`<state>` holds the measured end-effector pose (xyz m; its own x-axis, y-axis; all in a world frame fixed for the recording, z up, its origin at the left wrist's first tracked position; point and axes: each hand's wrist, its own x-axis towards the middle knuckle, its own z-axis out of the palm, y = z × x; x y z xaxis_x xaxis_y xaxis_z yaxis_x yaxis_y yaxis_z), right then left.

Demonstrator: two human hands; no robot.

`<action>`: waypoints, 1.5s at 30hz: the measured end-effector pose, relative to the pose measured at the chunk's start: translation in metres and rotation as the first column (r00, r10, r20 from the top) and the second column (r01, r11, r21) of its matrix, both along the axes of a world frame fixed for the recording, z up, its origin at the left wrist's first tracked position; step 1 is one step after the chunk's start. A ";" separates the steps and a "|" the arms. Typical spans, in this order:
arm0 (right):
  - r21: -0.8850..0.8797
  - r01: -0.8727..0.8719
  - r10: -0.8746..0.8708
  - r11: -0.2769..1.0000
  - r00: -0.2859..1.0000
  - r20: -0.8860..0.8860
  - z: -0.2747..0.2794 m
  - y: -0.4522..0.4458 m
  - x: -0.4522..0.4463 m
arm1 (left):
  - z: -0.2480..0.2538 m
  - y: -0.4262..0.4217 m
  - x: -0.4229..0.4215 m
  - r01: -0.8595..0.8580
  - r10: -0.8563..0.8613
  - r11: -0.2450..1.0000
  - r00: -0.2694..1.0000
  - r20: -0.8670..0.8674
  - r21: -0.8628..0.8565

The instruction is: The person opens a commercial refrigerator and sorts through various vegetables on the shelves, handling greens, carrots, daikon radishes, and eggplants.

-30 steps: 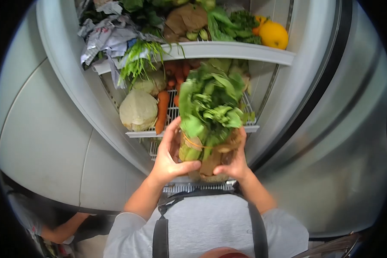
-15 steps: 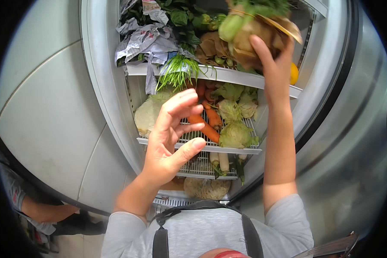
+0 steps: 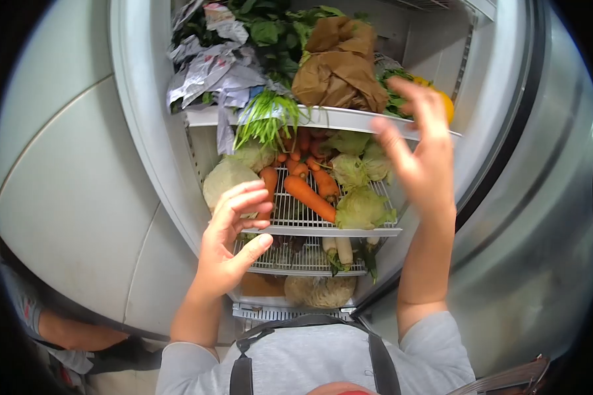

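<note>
My right hand (image 3: 425, 155), a little smeared by motion, is empty with fingers apart. It hovers before the right end of the top shelf, close to leafy greens and a yellow item (image 3: 447, 105). Left of it, a crumpled brown paper bundle (image 3: 346, 76) lies on that shelf; its contents are mostly hidden. My left hand (image 3: 225, 247) is also empty, its fingers spread and curved, in front of the middle shelf by a pale cabbage (image 3: 221, 184). Near both hands are carrots (image 3: 310, 197) and light green lettuce heads (image 3: 364, 208).
Crumpled newspaper (image 3: 211, 69) around dark greens and thin green stalks (image 3: 268, 122) overhang the top shelf edge (image 3: 336, 118). White long vegetables (image 3: 344, 250) lie lower, above a large round pale item (image 3: 319, 291). A steel door (image 3: 520, 263) stands right. Another person's arm (image 3: 79, 331) shows lower left.
My right hand has let go of the brown paper bundle, which now rests on the top shelf, and has drawn back down. My left hand has moved down and left.
</note>
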<state>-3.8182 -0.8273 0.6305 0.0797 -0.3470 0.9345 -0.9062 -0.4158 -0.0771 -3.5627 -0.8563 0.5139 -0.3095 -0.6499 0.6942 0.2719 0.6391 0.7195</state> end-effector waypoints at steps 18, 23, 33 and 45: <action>0.698 -0.331 0.764 0.635 0.398 -0.507 0.008 0.048 0.190 | -0.094 -0.133 -0.133 -0.177 0.374 0.876 0.836 0.401 -0.449; 0.815 -0.193 0.811 0.547 0.364 -0.458 0.024 0.058 0.155 | -0.101 -0.140 -0.138 -0.206 0.424 0.843 0.822 0.379 -0.496; 0.918 -0.075 0.898 0.390 0.250 -0.362 0.035 0.066 0.104 | -0.099 -0.135 -0.139 -0.220 0.473 0.827 0.770 0.429 -0.517; 0.744 -0.626 0.745 0.235 0.608 0.276 -0.135 0.047 0.025 | -0.111 -0.145 -0.136 -0.377 0.635 0.736 0.672 0.381 -0.562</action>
